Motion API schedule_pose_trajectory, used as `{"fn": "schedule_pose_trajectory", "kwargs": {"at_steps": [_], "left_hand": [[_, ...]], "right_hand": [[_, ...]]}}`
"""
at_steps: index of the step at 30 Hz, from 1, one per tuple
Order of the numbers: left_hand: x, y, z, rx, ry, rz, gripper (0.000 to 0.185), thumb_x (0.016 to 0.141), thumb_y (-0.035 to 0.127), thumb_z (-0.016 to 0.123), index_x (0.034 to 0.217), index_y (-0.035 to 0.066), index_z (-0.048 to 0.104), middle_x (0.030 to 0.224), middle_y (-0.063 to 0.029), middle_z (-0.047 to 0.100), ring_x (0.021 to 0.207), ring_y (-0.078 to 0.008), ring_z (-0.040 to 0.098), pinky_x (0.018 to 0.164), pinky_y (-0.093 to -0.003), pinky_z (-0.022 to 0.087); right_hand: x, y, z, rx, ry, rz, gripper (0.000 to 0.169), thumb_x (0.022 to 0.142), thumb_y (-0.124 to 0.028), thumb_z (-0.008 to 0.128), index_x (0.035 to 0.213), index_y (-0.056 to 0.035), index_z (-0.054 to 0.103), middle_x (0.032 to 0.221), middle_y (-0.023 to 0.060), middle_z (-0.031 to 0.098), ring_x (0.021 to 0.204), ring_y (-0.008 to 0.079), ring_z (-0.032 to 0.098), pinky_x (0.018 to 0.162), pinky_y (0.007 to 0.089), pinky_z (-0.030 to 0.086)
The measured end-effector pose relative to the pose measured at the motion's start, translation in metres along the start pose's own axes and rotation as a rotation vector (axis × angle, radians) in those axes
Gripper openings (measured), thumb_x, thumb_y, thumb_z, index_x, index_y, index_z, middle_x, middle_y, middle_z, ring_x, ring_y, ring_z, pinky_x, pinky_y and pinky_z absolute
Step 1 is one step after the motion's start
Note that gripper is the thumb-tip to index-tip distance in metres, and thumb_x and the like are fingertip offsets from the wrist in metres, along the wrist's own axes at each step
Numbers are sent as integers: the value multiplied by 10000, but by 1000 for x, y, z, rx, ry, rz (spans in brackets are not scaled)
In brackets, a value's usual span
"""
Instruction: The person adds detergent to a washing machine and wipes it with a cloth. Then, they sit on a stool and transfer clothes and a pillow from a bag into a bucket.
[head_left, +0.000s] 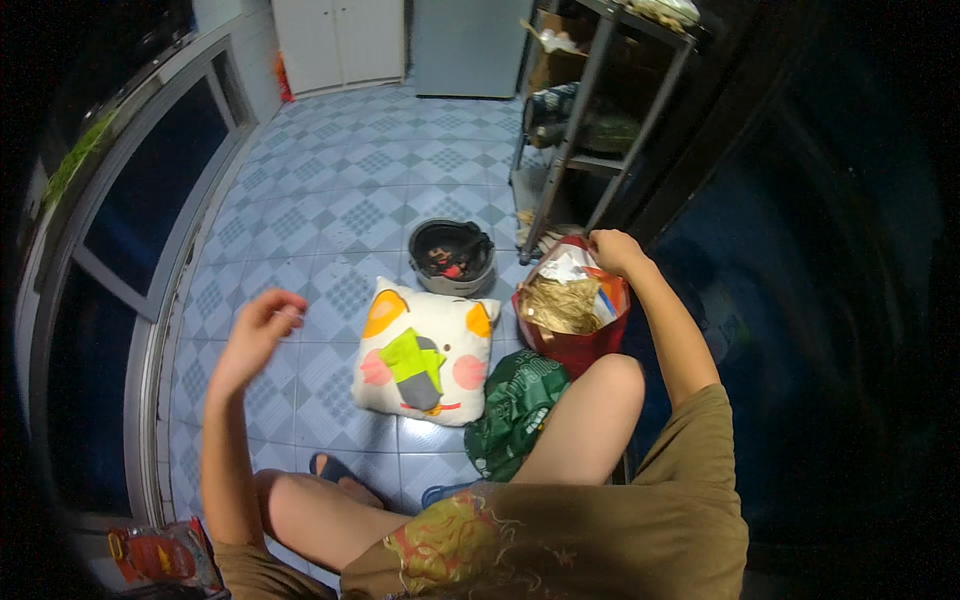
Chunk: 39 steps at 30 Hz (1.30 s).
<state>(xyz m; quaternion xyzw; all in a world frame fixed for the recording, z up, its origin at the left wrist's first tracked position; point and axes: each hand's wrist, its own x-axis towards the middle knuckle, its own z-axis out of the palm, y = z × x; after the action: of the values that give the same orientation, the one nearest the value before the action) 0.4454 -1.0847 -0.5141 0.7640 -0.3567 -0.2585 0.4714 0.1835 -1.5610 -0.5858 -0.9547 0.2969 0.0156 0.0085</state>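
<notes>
My right hand (616, 253) grips the rim of a red bag (577, 352) on the floor at the right. Crumpled gold wrapping (559, 304) and white and orange packaging fill the bag. Raised at the left, my left hand (264, 330) has bent fingers near a small pale item, too blurred to tell whether it is held. Between my hands a white cat-face cushion (427, 300) lies on the tiles, with a lime-green and grey cloth item (412, 364) on top. Just beyond the cushion stands a round bin (454, 283) with a black liner and scraps inside.
A green plastic bag (517, 412) lies against my right leg, beside the cushion. At the upper right stands a metal shelf rack (585, 112) holding boxes and bags. Cabinets (341, 45) line the far wall. Glazed frames run along the left, with a red packet (161, 555) at the lower left.
</notes>
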Motion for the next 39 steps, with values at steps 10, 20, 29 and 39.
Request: {"fn": "schedule_pose_trajectory", "kwargs": {"at_steps": [10, 20, 29, 39], "left_hand": [[40, 55, 160, 777, -450, 172, 249, 801, 191, 584, 946, -11, 578, 873, -205, 584, 842, -364, 548, 758, -426, 440], [85, 7, 178, 923, -503, 42, 256, 779, 182, 597, 931, -23, 572, 850, -184, 588, 818, -341, 544, 757, -394, 431], [121, 9, 192, 871, -529, -97, 240, 780, 151, 599, 959, -9, 584, 917, -187, 592, 888, -362, 535, 795, -414, 431], [132, 23, 206, 799, -621, -137, 291, 815, 178, 578, 1038, -9, 561, 964, -201, 590, 947, -352, 539, 834, -404, 428]], "right_hand": [[18, 109, 111, 271, -232, 167, 177, 755, -155, 547, 875, -62, 639, 876, 185, 626, 839, 325, 600, 722, 389, 469], [104, 108, 216, 282, -426, 117, 522, 699, -155, 616, 1196, -70, 482, 1091, 199, 567, 1000, 323, 554, 857, 377, 435], [132, 99, 295, 502, -144, 357, 314, 841, -237, 517, 1059, -11, 526, 1002, 244, 567, 943, 385, 550, 801, 442, 438], [128, 106, 224, 725, 210, 454, 300, 876, -262, 464, 890, 17, 571, 809, 226, 601, 772, 383, 572, 725, 424, 441]]}}
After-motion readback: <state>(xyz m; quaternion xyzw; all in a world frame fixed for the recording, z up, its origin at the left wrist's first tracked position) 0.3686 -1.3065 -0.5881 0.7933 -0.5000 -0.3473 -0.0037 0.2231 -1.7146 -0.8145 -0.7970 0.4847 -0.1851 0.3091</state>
